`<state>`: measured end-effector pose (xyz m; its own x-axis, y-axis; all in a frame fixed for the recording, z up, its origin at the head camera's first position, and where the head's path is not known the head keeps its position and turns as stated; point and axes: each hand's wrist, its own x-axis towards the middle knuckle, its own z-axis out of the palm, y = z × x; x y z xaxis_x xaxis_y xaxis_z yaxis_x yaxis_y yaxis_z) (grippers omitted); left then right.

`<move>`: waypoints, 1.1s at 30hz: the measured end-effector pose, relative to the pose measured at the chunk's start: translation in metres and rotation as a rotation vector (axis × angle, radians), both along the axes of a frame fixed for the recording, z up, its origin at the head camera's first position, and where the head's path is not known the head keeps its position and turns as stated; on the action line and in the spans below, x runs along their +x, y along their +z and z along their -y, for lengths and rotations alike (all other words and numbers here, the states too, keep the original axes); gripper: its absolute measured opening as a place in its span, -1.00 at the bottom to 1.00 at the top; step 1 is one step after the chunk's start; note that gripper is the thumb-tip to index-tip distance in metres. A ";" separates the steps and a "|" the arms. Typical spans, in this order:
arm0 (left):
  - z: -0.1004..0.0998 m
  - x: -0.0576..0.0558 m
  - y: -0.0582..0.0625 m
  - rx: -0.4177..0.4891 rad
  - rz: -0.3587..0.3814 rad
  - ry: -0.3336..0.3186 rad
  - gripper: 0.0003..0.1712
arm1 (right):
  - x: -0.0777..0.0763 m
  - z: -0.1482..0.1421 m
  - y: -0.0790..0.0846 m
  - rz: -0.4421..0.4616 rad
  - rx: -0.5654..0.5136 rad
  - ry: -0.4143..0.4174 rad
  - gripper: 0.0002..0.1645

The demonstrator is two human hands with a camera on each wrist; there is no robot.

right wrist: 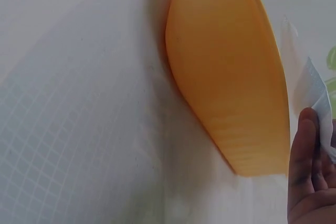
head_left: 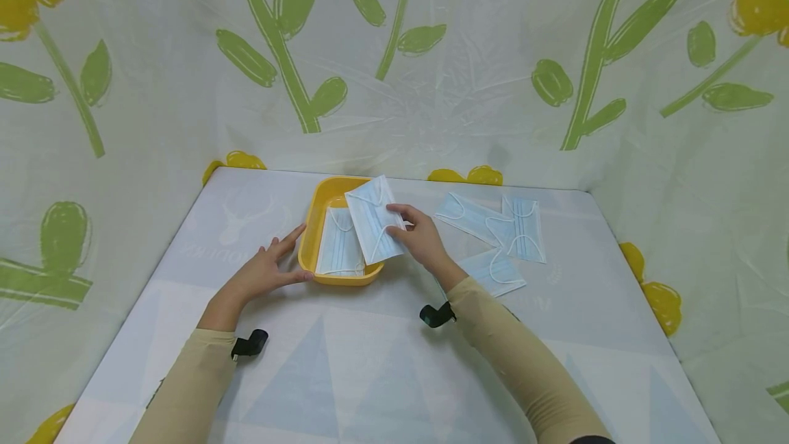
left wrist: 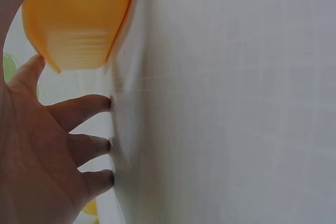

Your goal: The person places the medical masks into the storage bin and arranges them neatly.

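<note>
A yellow tray (head_left: 304, 245) stands toward the back of the table, with a light blue face mask (head_left: 339, 242) lying inside it. My right hand (head_left: 422, 233) pinches another face mask (head_left: 373, 219) by its right edge, tilted above the tray's right side. In the right wrist view, that held mask (right wrist: 315, 90) shows beside the tray's outer wall (right wrist: 226, 72). My left hand (head_left: 265, 269) rests at the tray's left side, thumb and index finger touching its rim. In the left wrist view, the other fingers (left wrist: 84, 111) are spread with their tips on the table.
Several more face masks lie overlapping to the right of the tray, among them one mask (head_left: 471, 216) at the left and another (head_left: 527, 231) at the right. A nearer mask (head_left: 493, 273) is partly behind the right forearm. A flower-patterned curtain (head_left: 431, 108) surrounds the table (head_left: 370, 362).
</note>
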<state>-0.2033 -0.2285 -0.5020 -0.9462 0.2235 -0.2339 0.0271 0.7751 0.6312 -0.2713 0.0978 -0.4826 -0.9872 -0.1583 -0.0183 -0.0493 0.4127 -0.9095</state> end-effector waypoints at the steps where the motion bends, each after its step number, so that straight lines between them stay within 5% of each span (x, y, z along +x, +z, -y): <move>1: 0.000 0.000 0.000 -0.001 0.000 0.000 0.27 | 0.000 0.001 0.000 0.001 0.004 0.000 -0.48; 33: 0.000 0.001 0.002 0.004 -0.014 -0.007 0.25 | 0.008 0.048 0.014 0.070 0.018 -0.009 -0.46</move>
<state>-0.2021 -0.2284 -0.5001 -0.9480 0.2305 -0.2194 0.0412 0.7726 0.6335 -0.2630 0.0493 -0.4682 -0.9848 -0.1487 -0.0896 0.0174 0.4287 -0.9033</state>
